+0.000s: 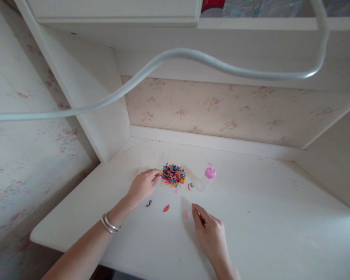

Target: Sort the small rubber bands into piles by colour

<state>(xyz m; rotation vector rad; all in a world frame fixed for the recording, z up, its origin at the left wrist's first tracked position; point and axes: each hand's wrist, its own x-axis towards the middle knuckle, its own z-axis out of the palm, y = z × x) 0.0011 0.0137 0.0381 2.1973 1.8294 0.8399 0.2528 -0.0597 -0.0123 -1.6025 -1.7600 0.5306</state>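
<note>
A heaped pile of small coloured rubber bands [174, 175] lies on the white desk. My left hand [144, 184] reaches its left edge, thumb and forefinger pinched on what looks like a blue band there. Closer to me, my right hand [210, 231] hovers with fingertips pinched together; whatever they hold is too small to make out. Just left of those fingertips is a small group of pink bands [187, 214]. A red bunch [166, 208] and a black bunch [148, 203] lie apart, further left.
A clear container with a pink apple-shaped top [210, 173] lies right of the pile. A few loose black and red bands [191, 186] sit between them. A white cable [192, 54] crosses the upper view. Desk side panels and a shelf [175, 37] enclose the back.
</note>
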